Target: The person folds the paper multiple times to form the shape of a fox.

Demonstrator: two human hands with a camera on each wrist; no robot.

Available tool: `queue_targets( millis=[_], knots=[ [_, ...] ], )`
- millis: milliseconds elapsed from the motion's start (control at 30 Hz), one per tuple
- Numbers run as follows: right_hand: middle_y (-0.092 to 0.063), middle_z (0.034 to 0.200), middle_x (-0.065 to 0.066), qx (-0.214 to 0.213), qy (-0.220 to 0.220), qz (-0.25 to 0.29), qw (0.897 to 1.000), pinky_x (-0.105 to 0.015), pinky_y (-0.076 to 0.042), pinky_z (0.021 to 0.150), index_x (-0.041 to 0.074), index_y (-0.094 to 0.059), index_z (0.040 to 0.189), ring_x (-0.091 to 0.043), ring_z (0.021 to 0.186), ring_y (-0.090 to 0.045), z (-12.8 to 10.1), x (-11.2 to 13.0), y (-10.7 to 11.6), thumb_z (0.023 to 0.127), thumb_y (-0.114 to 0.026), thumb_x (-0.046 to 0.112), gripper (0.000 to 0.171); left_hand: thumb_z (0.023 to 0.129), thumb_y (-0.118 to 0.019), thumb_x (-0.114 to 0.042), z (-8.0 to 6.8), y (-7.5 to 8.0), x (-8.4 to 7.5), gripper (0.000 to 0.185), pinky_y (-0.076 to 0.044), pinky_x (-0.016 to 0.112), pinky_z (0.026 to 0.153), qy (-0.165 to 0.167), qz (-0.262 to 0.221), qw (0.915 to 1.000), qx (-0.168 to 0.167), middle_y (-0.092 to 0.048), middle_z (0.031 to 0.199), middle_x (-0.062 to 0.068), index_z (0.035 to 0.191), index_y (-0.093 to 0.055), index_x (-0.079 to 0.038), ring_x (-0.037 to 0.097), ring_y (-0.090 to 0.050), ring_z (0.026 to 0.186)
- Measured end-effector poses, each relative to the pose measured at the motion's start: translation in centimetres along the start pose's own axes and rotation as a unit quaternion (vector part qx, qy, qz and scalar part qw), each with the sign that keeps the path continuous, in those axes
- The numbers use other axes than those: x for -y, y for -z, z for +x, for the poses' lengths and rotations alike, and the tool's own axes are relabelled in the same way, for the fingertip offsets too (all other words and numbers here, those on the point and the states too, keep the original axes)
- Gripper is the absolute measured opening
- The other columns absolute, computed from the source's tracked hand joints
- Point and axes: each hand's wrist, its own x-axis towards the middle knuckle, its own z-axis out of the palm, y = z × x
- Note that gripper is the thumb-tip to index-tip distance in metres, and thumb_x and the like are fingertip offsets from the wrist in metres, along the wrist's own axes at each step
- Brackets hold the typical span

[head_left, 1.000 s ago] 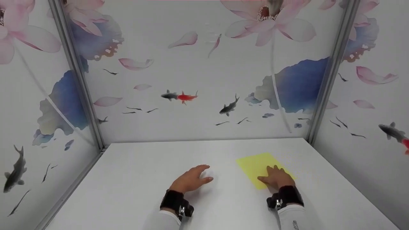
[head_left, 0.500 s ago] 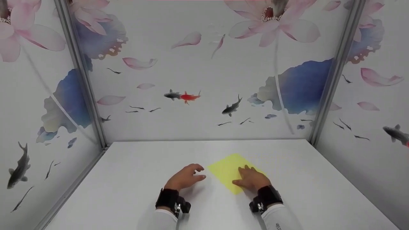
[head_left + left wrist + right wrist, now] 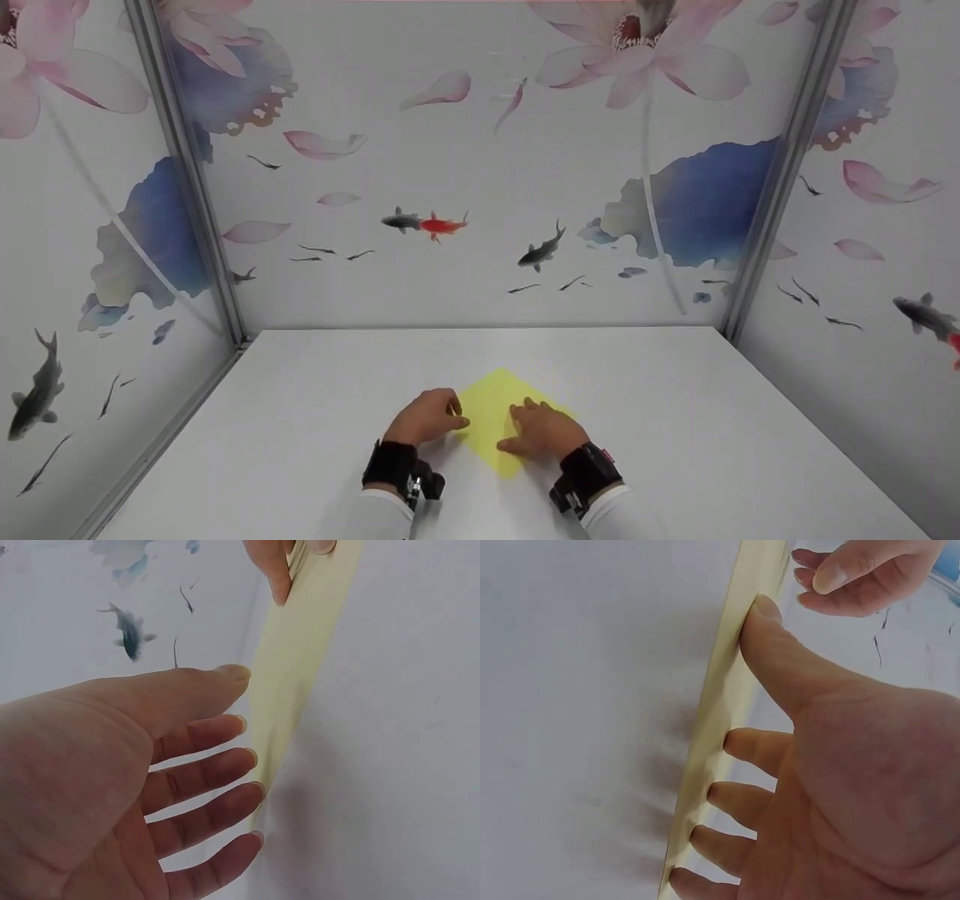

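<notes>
A yellow sheet of paper [image 3: 484,401] lies on the white table, turned with one corner toward me. My right hand [image 3: 551,433] rests on its right part, spread fingertips and thumb pressing on the sheet. In the right wrist view the fingertips [image 3: 739,742] of that hand touch the paper [image 3: 727,682]. At the sheet's left corner is my left hand [image 3: 426,418], its fingers loosely bent and apart from the thumb. The left wrist view shows nothing held between the left thumb [image 3: 217,679] and fingers; whether they touch the paper's edge, I cannot tell.
The white table [image 3: 337,367] stretches around the sheet. White panels with printed lotus flowers and fish enclose it at the back [image 3: 465,292], left and right, joined by metal posts [image 3: 787,157]. A black wrist camera strap [image 3: 392,463] is on each wrist.
My right hand has slid the yellow paper leftward across the table, from the right side to the middle. The left hand has shifted slightly left, and the sheet's left corner has reached it.
</notes>
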Motion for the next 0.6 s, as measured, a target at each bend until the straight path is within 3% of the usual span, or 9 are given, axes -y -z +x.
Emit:
queue_targets(
  millis=[267, 600],
  knots=[
    [-0.048, 0.169, -0.022, 0.006, 0.014, -0.005, 1.0, -0.058, -0.04, 0.127, 0.01, -0.056, 0.157, -0.045, 0.159, -0.044, -0.2, 0.8, -0.1, 0.096, -0.078, 0.053, 0.078, 0.096, -0.082, -0.031, -0.4, 0.0, -0.3, 0.027, -0.045, 0.032, 0.069, 0.013, 0.004, 0.9999, 0.007, -0.068, 0.09, 0.004, 0.094, -0.069, -0.007, 0.017, -0.056, 0.077],
    [-0.049, 0.168, -0.02, 0.013, 0.012, -0.006, 1.0, -0.059, -0.041, 0.126, 0.01, -0.058, 0.155, -0.041, 0.159, -0.045, -0.3, 1.2, 0.0, 0.095, -0.079, 0.052, 0.076, 0.088, -0.089, -0.045, -0.3, -1.3, -0.5, 0.042, -0.048, 0.035, 0.072, 0.058, 0.025, 0.9977, 0.023, -0.067, 0.089, 0.002, 0.089, -0.07, -0.008, 0.019, -0.058, 0.079]
  ],
)
